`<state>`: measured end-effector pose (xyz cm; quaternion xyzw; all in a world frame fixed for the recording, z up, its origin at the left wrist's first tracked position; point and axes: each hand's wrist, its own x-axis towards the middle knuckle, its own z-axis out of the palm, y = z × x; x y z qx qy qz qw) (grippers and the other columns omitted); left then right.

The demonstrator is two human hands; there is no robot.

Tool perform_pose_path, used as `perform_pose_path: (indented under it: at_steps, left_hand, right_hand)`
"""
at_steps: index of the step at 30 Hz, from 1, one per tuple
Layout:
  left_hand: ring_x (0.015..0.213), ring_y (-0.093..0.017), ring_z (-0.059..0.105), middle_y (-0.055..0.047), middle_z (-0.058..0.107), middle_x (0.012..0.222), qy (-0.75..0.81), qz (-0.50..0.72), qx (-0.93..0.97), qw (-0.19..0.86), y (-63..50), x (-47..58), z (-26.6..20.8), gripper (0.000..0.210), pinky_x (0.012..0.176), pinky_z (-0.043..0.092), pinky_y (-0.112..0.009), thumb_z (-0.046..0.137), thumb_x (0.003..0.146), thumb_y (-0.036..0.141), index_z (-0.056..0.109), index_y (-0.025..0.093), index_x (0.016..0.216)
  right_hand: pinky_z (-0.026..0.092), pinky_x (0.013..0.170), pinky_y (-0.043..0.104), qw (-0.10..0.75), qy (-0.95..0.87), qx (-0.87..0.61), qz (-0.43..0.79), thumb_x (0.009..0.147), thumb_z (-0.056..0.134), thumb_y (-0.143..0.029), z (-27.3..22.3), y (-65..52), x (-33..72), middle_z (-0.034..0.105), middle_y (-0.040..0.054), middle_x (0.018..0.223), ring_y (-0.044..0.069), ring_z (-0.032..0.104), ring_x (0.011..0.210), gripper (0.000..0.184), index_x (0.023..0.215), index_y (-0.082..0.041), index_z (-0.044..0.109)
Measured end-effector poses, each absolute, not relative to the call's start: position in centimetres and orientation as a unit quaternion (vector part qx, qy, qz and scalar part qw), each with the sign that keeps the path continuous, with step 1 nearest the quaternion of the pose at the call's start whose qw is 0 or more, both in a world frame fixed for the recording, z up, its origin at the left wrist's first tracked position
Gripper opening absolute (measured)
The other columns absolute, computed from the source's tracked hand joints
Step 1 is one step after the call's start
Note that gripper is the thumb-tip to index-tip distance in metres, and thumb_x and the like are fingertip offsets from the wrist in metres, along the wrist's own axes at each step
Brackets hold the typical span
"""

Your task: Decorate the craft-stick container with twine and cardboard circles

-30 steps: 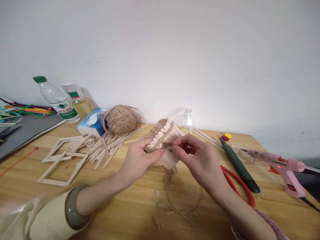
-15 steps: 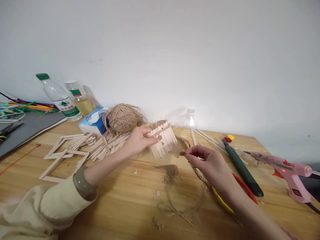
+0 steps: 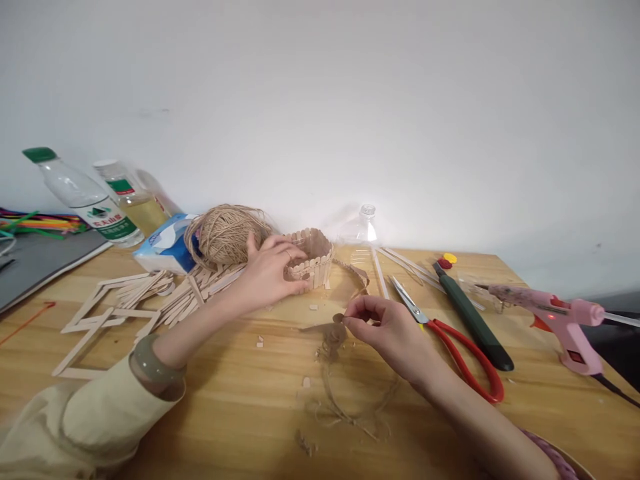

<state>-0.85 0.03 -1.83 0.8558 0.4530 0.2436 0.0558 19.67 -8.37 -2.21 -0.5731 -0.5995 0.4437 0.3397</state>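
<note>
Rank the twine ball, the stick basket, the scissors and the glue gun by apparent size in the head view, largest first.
1. Glue gun and scissors: similar span, unranked.
2. Twine ball.
3. Stick basket, partly hidden by the left hand.

Left hand point(image 3: 267, 270): centre of frame, arm reaching in from lower left, fingers spread and curled, palm down. Right hand point(image 3: 383, 327): right of centre, forearm from lower right, thumb and forefinger pinched together.
</note>
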Motion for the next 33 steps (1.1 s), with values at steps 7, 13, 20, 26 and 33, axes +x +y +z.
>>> perform_pose_path:
  at_steps: [7, 13, 20, 26, 33]
  left_hand:
    - [0.093, -0.020, 0.055, -0.003, 0.065, 0.086, 0.378, 0.466, 0.799, -0.024, -1.5, -1.5, -1.1, 0.009, 0.085, 0.045, -0.039, 0.054, 0.083, 0.021, 0.062, 0.021, 0.088]
    - [0.106, -0.031, 0.047, -0.012, 0.063, 0.100, 0.437, 0.290, 0.842, -0.123, -1.4, 0.1, -2.6, 0.026, 0.091, 0.042, -0.047, 0.064, 0.076, 0.029, 0.060, 0.015, 0.097]
    - [0.118, -0.032, 0.036, -0.012, 0.048, 0.122, 0.443, 0.284, 0.847, -0.069, -1.4, 0.1, -3.7, 0.048, 0.097, 0.033, -0.054, 0.057, 0.070, 0.012, 0.047, 0.019, 0.117]
    - [0.092, -0.023, 0.049, -0.004, 0.060, 0.089, 0.386, 0.447, 0.799, -0.113, -2.6, -0.3, -2.9, 0.017, 0.081, 0.042, -0.041, 0.053, 0.079, 0.010, 0.056, 0.022, 0.091]
    - [0.076, -0.017, 0.052, 0.002, 0.066, 0.073, 0.323, 0.369, 0.858, -0.153, -1.0, -1.9, -5.4, 0.010, 0.073, 0.040, -0.030, 0.061, 0.080, 0.020, 0.067, 0.029, 0.079]
  right_hand:
    - [0.037, 0.056, 0.024, 0.348, -0.595, -0.565, 0.453, 0.067, 0.054, -0.018, -1.9, -8.4, 19.7, 0.058, -0.0026, 0.063, 0.012, 0.052, 0.060, 0.005, 0.064, -0.018, 0.058]
    - [0.037, 0.057, 0.023, 0.346, -0.597, -0.565, 0.453, 0.068, 0.054, -0.016, -1.9, -8.6, 19.5, 0.058, -0.0033, 0.062, 0.011, 0.051, 0.060, 0.006, 0.064, -0.018, 0.058]
    - [0.037, 0.058, 0.024, 0.343, -0.595, -0.565, 0.458, 0.068, 0.054, -0.016, -1.9, -8.7, 19.7, 0.058, -0.0033, 0.062, 0.012, 0.052, 0.061, 0.006, 0.063, -0.018, 0.057]
    - [0.039, 0.059, 0.025, 0.342, -0.592, -0.562, 0.465, 0.067, 0.054, -0.016, -1.7, -8.7, 19.6, 0.059, -0.0024, 0.062, 0.013, 0.053, 0.062, 0.006, 0.063, -0.018, 0.057]
    - [0.037, 0.056, 0.024, 0.342, -0.592, -0.564, 0.464, 0.067, 0.054, -0.018, -1.7, -8.8, 19.6, 0.057, -0.0031, 0.061, 0.012, 0.051, 0.060, 0.005, 0.063, -0.018, 0.057]
